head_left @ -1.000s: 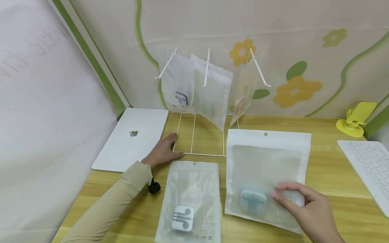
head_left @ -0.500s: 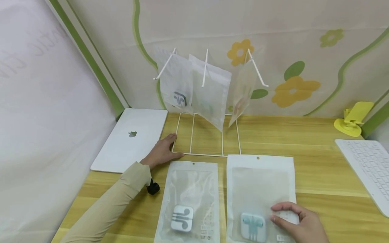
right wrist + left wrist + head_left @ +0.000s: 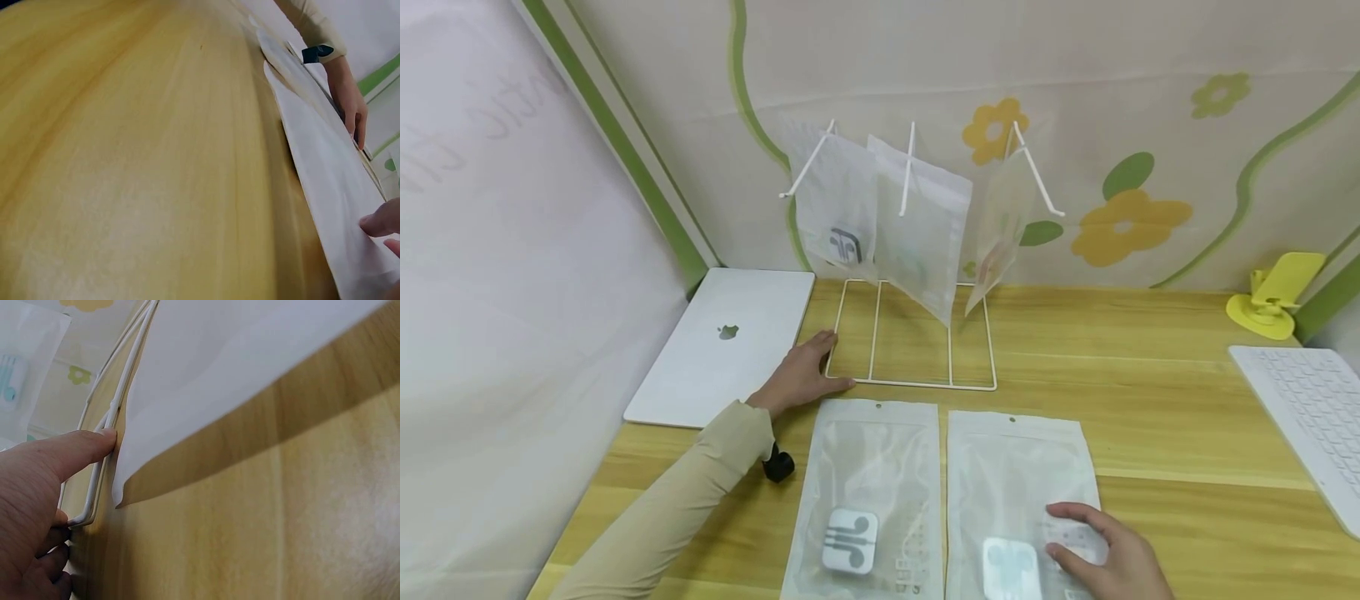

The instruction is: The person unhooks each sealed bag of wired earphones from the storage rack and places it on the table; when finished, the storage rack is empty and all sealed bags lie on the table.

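Wood tbl (image 3: 1172, 417): earphones (image 3: 1011, 571) in bag (image 3: 1015, 471), pinch-held by R hand (image 3: 1112, 554); L hand (image 3: 799, 372) round rack (image 3: 917, 384).

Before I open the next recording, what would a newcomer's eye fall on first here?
Probably the white rack at the back centre, with three pouches hanging on it and the left hand at its front left corner. Nearer, a left pouch and a right pouch are side by side, the latter at the right hand. The yellow stand stands out at far right.
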